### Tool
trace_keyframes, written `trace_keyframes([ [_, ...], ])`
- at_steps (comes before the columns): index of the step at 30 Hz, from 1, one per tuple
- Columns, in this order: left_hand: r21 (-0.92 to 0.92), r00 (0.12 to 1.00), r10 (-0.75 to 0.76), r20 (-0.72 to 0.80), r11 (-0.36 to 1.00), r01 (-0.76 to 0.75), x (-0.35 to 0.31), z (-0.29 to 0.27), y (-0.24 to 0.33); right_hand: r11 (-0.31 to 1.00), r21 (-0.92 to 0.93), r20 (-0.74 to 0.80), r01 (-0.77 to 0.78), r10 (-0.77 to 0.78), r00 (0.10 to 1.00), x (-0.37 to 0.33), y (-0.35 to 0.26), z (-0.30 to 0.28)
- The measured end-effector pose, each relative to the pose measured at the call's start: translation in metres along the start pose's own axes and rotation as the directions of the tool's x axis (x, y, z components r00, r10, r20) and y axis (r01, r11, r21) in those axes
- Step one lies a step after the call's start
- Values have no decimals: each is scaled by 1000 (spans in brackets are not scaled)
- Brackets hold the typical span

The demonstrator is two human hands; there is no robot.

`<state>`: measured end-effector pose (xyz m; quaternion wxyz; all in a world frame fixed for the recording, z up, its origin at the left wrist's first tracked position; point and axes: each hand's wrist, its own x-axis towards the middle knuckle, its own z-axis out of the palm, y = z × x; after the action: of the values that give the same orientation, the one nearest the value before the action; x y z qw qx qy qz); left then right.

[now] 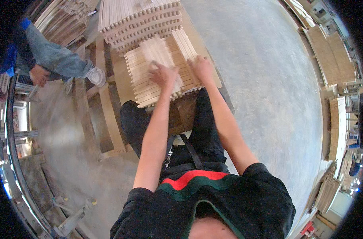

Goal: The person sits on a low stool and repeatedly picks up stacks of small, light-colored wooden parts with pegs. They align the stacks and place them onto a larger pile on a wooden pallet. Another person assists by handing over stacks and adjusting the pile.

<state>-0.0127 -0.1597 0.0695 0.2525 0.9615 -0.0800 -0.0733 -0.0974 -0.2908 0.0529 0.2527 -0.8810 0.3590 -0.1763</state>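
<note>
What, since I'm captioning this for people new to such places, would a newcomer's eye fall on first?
Probably the pale wooden slats stacked at upper centre, with the blurred left hand over them and the right hand at their right side. Next might come the red stripe across the dark shirt at lower centre, then the pale shoe at upper left, worn by another person.

The left grip (164,75) is blurred at the fingers, as are the pale slats (155,48) just beyond; whether it holds them cannot be told. The right grip (203,71) hides its own fingertips' contact. The top edge cuts off the rear stack (143,22); the dark rim crops the co-worker (58,55).
</note>
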Motion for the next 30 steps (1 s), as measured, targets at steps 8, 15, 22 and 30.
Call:
trace_keyframes([
  [8, -273, 954, 298, 35, 921, -278, -3, 22, -13, 996, 82, -64, 43, -38, 997, -2, -1, -2],
  [15, -64, 724, 689, 32, 724, -686, -71, -8, -43, 999, 9, -77, 41, -40, 996, -1, 6, 1],
  [22, -189, 665, 746, 41, 660, -728, -55, 6, -52, 999, 41, 29, 0, -1, 1000, 6, 6, 3],
  [30, -178, 631, 769, 100, 638, -749, -61, 8, -45, 986, 158, 52, -50, 43, 998, 7, 14, 9],
])
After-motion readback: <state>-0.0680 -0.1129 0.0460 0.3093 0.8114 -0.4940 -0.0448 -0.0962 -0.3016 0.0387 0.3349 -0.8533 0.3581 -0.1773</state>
